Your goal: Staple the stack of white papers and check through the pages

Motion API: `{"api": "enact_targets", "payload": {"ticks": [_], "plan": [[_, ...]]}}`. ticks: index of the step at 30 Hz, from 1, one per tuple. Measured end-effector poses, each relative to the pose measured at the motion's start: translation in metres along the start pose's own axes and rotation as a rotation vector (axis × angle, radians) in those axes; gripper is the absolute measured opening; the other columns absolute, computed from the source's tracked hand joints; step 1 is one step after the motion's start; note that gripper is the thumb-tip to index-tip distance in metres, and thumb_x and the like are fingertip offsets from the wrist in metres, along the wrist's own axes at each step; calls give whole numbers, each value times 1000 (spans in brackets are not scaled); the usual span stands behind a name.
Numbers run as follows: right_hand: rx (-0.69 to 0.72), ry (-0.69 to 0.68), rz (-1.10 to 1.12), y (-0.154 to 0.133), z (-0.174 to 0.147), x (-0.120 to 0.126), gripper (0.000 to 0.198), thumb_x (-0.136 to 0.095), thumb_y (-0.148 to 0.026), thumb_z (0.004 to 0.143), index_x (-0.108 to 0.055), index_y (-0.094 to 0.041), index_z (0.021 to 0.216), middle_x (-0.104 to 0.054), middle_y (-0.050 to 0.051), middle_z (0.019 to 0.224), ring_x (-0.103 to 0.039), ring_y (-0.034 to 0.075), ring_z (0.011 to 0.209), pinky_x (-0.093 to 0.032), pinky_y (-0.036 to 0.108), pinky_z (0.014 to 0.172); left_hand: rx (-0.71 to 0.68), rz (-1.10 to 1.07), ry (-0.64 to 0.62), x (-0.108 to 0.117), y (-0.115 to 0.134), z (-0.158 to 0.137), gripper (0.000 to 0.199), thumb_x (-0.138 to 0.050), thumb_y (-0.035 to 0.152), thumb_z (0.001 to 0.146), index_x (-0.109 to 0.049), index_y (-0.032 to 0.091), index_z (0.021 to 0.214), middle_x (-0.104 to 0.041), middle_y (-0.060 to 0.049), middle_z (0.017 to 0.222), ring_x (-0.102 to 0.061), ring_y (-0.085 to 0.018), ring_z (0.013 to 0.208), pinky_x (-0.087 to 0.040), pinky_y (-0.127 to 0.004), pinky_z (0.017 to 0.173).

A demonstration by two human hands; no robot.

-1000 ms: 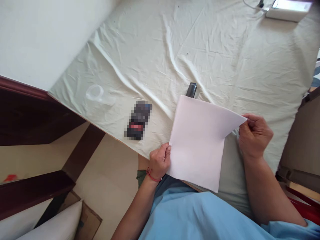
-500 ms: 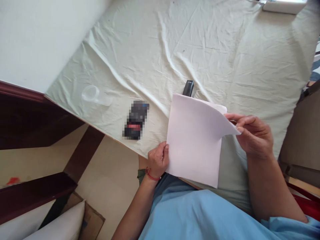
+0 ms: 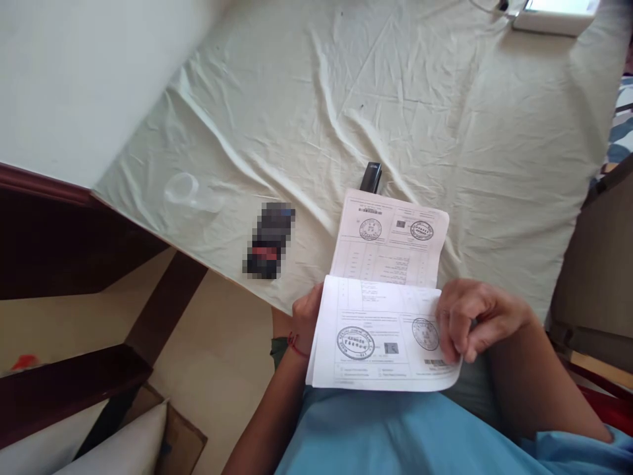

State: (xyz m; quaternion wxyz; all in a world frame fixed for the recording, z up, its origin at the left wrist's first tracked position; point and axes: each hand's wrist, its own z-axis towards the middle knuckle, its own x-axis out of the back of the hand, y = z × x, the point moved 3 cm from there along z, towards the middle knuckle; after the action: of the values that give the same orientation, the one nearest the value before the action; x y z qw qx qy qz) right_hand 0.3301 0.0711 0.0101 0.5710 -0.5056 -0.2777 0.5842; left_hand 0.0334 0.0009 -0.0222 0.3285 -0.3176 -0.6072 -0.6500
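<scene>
A stack of printed paper sheets [image 3: 390, 260] lies at the near edge of the cloth-covered table. Its top part is folded down toward my body, showing stamped and printed faces with round and oval ink stamps. My right hand [image 3: 477, 320] pinches the folded sheets at their right edge, fingers bent. Beside the left edge of the paper, my left hand [image 3: 307, 310] is closed on the stack; the folded sheets partly cover its fingers. A red string circles the left wrist. A black stapler-like object [image 3: 370, 177] sticks out from beneath the far edge of the paper.
A blurred-out dark rectangular item [image 3: 270, 241] lies left of the papers. Farther left is a clear plastic roll-like ring [image 3: 181, 189]. A white device [image 3: 556, 16] with a cable stands at the far right. A chair [image 3: 578, 244] is at the right edge.
The right hand has drawn the top sheets down toward my body. The blank white side has given way to printed, stamped faces. My left hand is now partly covered by the paper.
</scene>
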Motion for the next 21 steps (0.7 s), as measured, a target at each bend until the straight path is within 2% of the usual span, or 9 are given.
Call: {"api": "enact_targets", "payload": {"ticks": [2, 5, 11, 17, 21], "plan": [[-52, -20, 10, 4, 1, -2, 18, -82, -16, 84, -77, -15, 101, -82, 16, 95, -80, 22, 85, -62, 28, 80, -86, 36, 15, 4, 6, 2, 13, -58, 29, 89, -60, 21, 79, -54, 1, 58, -48, -14, 49, -33, -27, 51], [-78, -32, 29, 8, 0, -3, 20, -81, -23, 86, -78, -15, 104, -82, 17, 97, -80, 23, 88, -62, 28, 81, -139, 71, 52, 6, 11, 3, 12, -58, 25, 87, -57, 21, 76, -53, 0, 56, -46, -14, 46, -30, -28, 49], [-43, -39, 62, 8, 0, -4, 20, -81, -24, 87, -79, -13, 104, -81, 19, 96, -80, 24, 87, -63, 28, 80, -118, 106, 3, 5, 10, 2, 12, -58, 23, 85, -55, 21, 73, -54, -2, 58, -47, -15, 47, -31, -30, 50], [-57, -34, 61, 8, 1, -4, 17, -83, -23, 84, -76, -12, 95, -81, 18, 90, -80, 23, 82, -62, 27, 76, -125, 97, 36, 5, 9, 1, 11, -58, 24, 85, -57, 21, 74, -49, 1, 54, -44, -14, 44, -29, -29, 48], [4, 31, 11, 3, 0, 0, 16, -84, -21, 84, -73, -13, 93, -80, 16, 89, -79, 21, 79, -62, 26, 75, -77, 46, 52, -2, 0, 0, 13, -58, 28, 87, -59, 21, 76, -50, 0, 54, -48, -16, 47, -34, -29, 49]]}}
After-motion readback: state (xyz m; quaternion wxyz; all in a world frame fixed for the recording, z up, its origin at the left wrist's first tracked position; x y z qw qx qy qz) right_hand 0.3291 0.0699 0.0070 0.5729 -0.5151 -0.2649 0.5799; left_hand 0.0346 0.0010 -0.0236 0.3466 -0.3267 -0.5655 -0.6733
